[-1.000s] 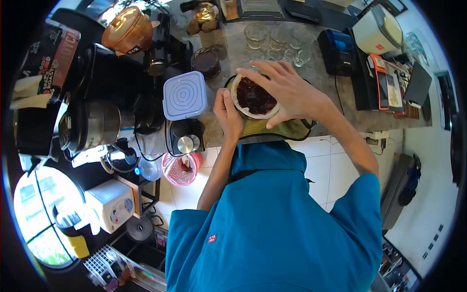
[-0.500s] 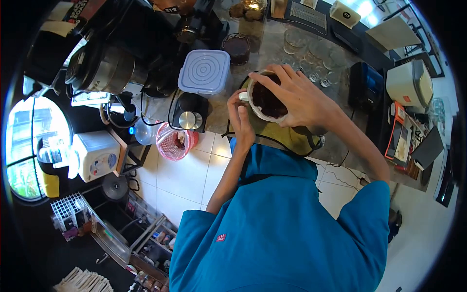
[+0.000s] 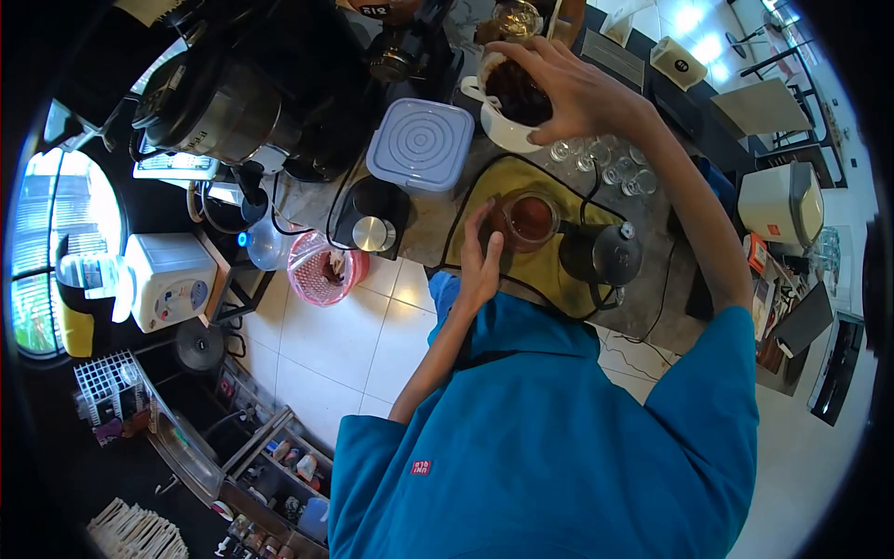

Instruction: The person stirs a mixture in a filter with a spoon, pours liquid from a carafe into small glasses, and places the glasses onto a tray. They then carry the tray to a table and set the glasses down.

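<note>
My right hand (image 3: 587,88) grips the white dripper (image 3: 507,129) by its rim, tilted, with a paper filter and dark wet coffee grounds (image 3: 518,93) inside. Below it, a glass server (image 3: 532,221) with reddish-brown liquid stands on the olive cloth (image 3: 510,182). My left hand (image 3: 480,265) is beside the server's left side, fingers apart; whether the fingertips touch the glass is hard to tell. A black kettle (image 3: 616,254) stands to the server's right, on the cloth.
A lidded plastic box (image 3: 421,144) and a black grinder or scale with a silver top (image 3: 374,234) sit to the left. Several small glasses (image 3: 610,168) stand beyond the cloth. A pink basket (image 3: 321,270) is on the floor.
My right hand has lifted the dripper up and away from the server, toward the back of the counter. The server is uncovered. My left hand has come off the dripper and moved lower.
</note>
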The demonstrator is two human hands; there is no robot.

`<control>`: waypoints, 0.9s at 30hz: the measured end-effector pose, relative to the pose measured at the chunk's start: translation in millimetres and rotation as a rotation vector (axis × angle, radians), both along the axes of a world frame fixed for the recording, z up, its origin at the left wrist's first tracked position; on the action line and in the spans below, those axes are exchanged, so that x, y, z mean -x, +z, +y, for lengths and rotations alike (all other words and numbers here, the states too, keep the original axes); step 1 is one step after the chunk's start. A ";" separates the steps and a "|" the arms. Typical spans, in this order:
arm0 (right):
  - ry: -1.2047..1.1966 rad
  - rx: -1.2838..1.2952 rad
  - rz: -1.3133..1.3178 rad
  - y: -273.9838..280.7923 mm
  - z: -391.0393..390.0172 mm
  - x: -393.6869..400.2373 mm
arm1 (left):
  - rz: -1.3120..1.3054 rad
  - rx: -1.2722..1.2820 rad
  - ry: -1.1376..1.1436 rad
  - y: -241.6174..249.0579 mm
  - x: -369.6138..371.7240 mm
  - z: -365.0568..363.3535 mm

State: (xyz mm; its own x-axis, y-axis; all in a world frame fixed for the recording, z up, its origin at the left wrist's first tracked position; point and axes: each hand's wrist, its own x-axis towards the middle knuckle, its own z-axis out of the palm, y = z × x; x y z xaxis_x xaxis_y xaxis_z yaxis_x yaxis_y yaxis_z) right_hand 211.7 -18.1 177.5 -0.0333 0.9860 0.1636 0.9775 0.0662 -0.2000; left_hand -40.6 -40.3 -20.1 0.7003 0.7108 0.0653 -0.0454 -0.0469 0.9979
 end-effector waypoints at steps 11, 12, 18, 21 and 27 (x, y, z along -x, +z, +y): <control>0.047 0.112 0.016 -24.9 64.5 -16.2 | 0.032 -0.092 -0.129 12.4 5.8 1.8; 0.042 0.107 0.017 -26.1 67.0 -17.1 | 0.057 -0.115 -0.130 14.2 5.3 1.6; 0.031 0.090 -0.136 -28.1 59.8 -21.1 | 0.167 -0.319 -0.100 20.5 -12.0 -2.3; -0.059 0.025 -0.184 -8.1 42.4 -4.3 | 0.139 -0.435 -0.041 10.1 -30.9 -0.6; -0.158 -0.307 0.053 13.1 -66.0 -1.0 | 0.061 -0.466 -0.011 7.3 -47.2 -1.3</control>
State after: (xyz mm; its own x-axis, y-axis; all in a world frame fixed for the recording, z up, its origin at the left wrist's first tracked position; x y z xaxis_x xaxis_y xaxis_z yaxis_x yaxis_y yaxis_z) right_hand 212.8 -84.1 190.6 0.1322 0.8826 0.4511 0.9693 -0.0200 -0.2449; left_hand 6.6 -41.6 -12.8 0.7200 0.6082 0.3342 0.0099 -0.4905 0.8714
